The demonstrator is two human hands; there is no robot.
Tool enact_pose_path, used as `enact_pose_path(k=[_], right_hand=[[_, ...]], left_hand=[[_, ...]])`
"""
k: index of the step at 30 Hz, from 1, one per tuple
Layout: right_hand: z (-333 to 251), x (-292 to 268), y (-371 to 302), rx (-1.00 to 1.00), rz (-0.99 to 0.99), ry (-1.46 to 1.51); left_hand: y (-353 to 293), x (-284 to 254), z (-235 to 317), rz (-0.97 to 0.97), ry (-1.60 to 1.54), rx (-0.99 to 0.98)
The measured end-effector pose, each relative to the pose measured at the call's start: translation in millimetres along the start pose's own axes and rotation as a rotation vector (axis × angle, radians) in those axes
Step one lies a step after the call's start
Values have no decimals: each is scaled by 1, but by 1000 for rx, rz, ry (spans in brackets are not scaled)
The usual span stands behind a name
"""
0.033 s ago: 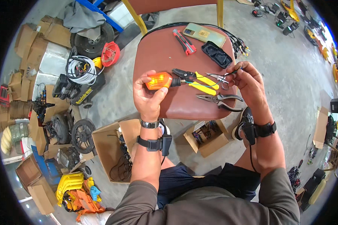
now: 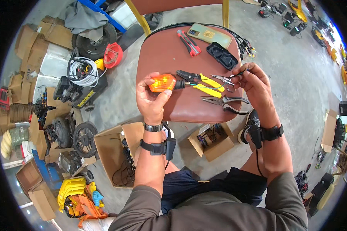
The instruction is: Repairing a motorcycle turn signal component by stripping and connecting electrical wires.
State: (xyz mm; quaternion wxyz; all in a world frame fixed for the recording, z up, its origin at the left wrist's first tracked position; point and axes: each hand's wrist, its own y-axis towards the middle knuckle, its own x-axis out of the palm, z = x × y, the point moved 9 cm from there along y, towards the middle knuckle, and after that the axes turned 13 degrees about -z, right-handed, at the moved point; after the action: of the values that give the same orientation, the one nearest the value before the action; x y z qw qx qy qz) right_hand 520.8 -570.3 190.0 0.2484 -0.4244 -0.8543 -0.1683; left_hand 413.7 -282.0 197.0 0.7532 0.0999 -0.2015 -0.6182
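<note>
My left hand [image 2: 152, 101] is closed around an amber turn-signal light [image 2: 162, 83], its lens bright and its black stem pointing right. Thin black and blue-green wires [image 2: 207, 87] run from the stem toward my right hand [image 2: 255, 82], which pinches them near their far end; the wire tips are partly hidden by the fingers. Below the wires, on the reddish-brown chair seat [image 2: 158, 56], lie yellow-handled wire strippers [image 2: 209, 91], small scissors [image 2: 226, 79] and grey-handled pliers [image 2: 224, 102]. Farther back are a red utility knife [image 2: 189, 43], a phone [image 2: 209, 35] and a black molded tray [image 2: 222, 55].
A bundle of black cables [image 2: 246, 43] curves around the seat's back edge. Under the chair's front stand two open cardboard boxes, a larger one [image 2: 110, 154] and a smaller one [image 2: 216, 149]. Wheels, a red helmet [image 2: 113, 55] and coiled white cable [image 2: 83, 72] crowd the left floor.
</note>
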Motion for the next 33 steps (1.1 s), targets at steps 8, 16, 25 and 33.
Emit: enact_pose_path(k=[8,16,25,33], right_hand=[[5,0,1,9,-61,-47],[21,6,-3,135,16,-116],[28,30,-6,218,-103,-209],[46,71,-12,310,-280,-310]], left_hand=[[-1,-15,-4,68,-162,-25],[-3,-11,-11,62,-349,-107],[-4,-3,-22,36,-423,-165],[-4,0,-27,-8,-477,-163]])
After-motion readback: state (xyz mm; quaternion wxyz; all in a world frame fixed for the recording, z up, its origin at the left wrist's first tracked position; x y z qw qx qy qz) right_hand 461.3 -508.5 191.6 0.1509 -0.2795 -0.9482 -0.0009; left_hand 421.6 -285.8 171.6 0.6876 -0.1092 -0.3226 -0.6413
